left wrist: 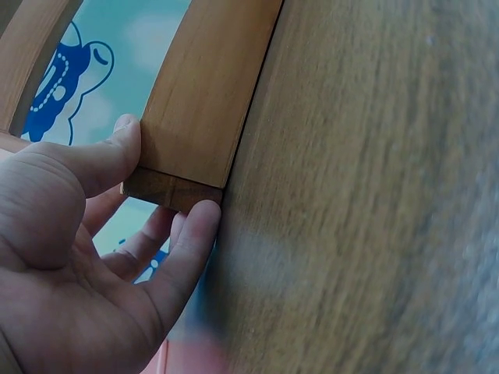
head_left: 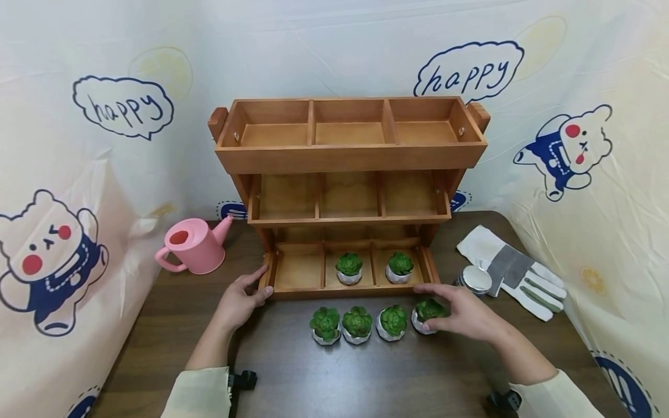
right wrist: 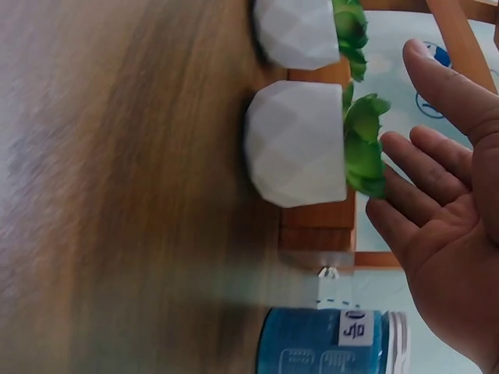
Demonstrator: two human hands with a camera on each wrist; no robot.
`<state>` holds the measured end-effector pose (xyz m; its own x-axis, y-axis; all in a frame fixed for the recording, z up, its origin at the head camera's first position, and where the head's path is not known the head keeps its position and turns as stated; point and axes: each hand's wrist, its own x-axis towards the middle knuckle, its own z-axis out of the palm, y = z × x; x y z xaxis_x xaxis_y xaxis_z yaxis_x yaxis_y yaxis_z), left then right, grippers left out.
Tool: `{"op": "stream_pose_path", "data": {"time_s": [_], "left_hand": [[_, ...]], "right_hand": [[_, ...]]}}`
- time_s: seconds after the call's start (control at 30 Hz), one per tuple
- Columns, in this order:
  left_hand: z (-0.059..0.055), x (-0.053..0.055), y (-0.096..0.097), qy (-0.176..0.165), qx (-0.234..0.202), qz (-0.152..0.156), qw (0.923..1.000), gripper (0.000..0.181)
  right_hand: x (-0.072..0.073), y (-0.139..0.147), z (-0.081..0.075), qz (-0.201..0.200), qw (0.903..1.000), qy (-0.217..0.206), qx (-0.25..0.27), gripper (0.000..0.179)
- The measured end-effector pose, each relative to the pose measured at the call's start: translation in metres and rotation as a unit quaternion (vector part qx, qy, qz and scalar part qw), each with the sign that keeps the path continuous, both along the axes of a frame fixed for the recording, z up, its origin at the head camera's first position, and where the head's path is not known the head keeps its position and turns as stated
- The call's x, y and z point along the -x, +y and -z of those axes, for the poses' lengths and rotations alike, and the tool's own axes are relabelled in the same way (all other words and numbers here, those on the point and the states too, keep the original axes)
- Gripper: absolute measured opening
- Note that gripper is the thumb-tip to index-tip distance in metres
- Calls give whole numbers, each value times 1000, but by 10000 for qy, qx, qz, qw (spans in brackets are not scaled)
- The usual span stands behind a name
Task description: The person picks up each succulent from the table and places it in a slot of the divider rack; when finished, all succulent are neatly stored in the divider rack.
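A three-tier wooden shelf point(head_left: 350, 158) with divided compartments stands at the back of the table. My left hand point(head_left: 239, 302) holds the bottom tier's front left corner; in the left wrist view its thumb lies against the front board point(left wrist: 207, 101) and its fingers reach the end. Four artificial succulents in white faceted pots line up before the shelf. Over the rightmost succulent point(head_left: 430, 309) is my right hand point(head_left: 470, 313), thumb spread apart, fingers extended beside the leaves in the right wrist view. The bottom tier carries a succulent point(head_left: 349, 267) in its middle compartment and another point(head_left: 400, 266) in its right one.
A pink watering can point(head_left: 197, 247) stands left of the shelf. On the right, a jar point(head_left: 476, 280) with a silver lid is beside a white and grey glove point(head_left: 514, 273). Printed cloth hangs behind and along both sides of the table.
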<state>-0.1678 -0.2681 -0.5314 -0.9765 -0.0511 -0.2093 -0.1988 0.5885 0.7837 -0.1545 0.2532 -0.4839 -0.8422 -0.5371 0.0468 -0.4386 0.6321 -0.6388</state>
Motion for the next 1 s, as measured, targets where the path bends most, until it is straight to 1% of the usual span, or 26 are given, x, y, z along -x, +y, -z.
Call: {"op": "stream_pose_path", "data": {"time_s": [0.17, 0.4, 0.57, 0.7, 0.77, 0.9, 1.0], "left_hand": [[0, -1, -1, 22, -7, 24, 10000, 67], [0, -1, -1, 37, 28, 19, 10000, 67], [0, -2, 0, -21, 8, -14, 10000, 68], [0, -1, 0, -28, -7, -23, 10000, 68], [0, -1, 0, -14, -14, -14, 10000, 67], [0, -1, 0, 5, -54, -17, 10000, 67], [-1, -1, 1, 2, -75, -28, 10000, 67]], "right_hand": [[0, 6, 7, 23, 9998, -104, -147, 82], [-2, 12, 20, -83, 9983, -571, -119, 100], [-3, 13, 24, -161, 9975, -667, -157, 104], [-4, 14, 25, -109, 9970, -683, -351, 104], [-3, 14, 26, -70, 9972, -602, -442, 102], [-3, 14, 28, -45, 9976, -370, -577, 95], [-2, 15, 29, -66, 9975, -330, -619, 89]]}}
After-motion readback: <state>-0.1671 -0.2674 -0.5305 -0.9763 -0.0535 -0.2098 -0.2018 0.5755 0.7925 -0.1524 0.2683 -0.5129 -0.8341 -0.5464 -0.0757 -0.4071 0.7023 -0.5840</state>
